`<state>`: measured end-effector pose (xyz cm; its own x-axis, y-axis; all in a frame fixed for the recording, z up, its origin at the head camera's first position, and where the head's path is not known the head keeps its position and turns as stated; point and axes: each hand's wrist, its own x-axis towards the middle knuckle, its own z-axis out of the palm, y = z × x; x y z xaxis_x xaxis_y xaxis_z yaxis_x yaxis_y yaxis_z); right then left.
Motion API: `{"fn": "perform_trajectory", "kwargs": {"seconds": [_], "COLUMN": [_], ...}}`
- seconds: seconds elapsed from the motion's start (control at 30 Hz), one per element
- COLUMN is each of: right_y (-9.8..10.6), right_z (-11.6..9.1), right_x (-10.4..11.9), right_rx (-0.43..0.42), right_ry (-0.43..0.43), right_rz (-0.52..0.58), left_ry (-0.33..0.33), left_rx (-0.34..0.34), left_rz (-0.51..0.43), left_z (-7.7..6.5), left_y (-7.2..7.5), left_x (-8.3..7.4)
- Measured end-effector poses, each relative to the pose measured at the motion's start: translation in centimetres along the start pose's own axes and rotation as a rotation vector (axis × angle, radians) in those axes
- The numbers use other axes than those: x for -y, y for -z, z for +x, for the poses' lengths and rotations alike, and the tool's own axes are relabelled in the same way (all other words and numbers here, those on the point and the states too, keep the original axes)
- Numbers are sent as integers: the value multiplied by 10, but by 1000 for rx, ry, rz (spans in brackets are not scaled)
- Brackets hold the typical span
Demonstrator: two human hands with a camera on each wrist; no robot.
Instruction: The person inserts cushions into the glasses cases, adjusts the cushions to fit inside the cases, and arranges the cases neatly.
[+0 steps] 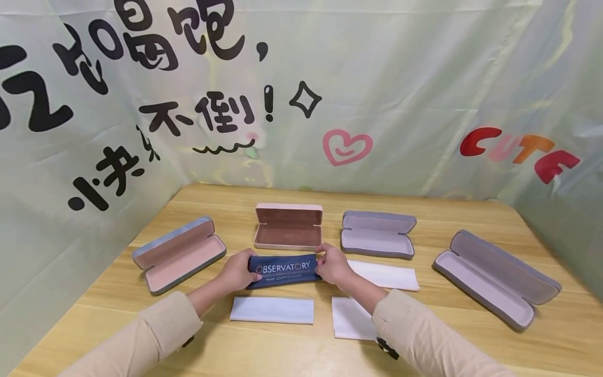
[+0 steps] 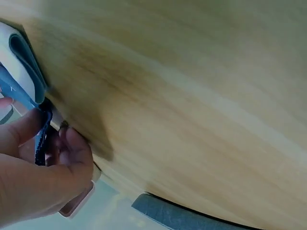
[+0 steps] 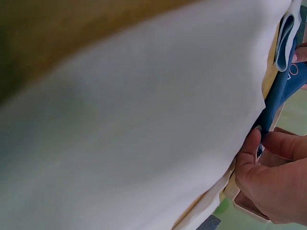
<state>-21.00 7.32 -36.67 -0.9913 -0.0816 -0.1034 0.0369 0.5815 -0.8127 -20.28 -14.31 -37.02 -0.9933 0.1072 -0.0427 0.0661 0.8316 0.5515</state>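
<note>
A navy folded lens cloth (image 1: pixel 282 271) printed "OBSERVATORY THE OPTICIANS" is stretched between two hands over the table. My left hand (image 1: pixel 238 273) pinches its left end, with the thumb on the printed face. At the opposite end my right hand (image 1: pixel 333 266) grips the edge between thumb and fingers; the right wrist view shows this pinch on the navy cloth (image 3: pixel 274 103). Just behind the cloth stands an open eyeglass case (image 1: pixel 288 246), pinkish outside and brown inside. In front lies a pale blue folded cloth (image 1: pixel 272 310).
Two white folded cloths lie by my right arm, one cloth (image 1: pixel 388 275) behind and another cloth (image 1: pixel 350 318) partly under it. Open cases stand around: a blue case (image 1: pixel 183 259) at left, a grey-violet case (image 1: pixel 377 243) at back right, a long grey case (image 1: pixel 490 285) at far right.
</note>
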Motion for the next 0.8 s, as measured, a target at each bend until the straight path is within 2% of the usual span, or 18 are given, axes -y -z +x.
{"fn": "perform_trajectory", "kwargs": {"seconds": [0.3, 0.57, 0.8], "right_y": [-3, 0, 2], "right_z": [3, 6, 8], "right_x": [0, -1, 0], "right_rx": [3, -58, -76], "right_ry": [-15, 53, 83], "right_rz": [86, 50, 53], "left_ry": [65, 76, 83], "left_rx": [-33, -33, -65], "left_rz": [-154, -304, -340], "left_z": [5, 9, 18], "left_y": [0, 6, 12], "left_x": [5, 6, 6]}}
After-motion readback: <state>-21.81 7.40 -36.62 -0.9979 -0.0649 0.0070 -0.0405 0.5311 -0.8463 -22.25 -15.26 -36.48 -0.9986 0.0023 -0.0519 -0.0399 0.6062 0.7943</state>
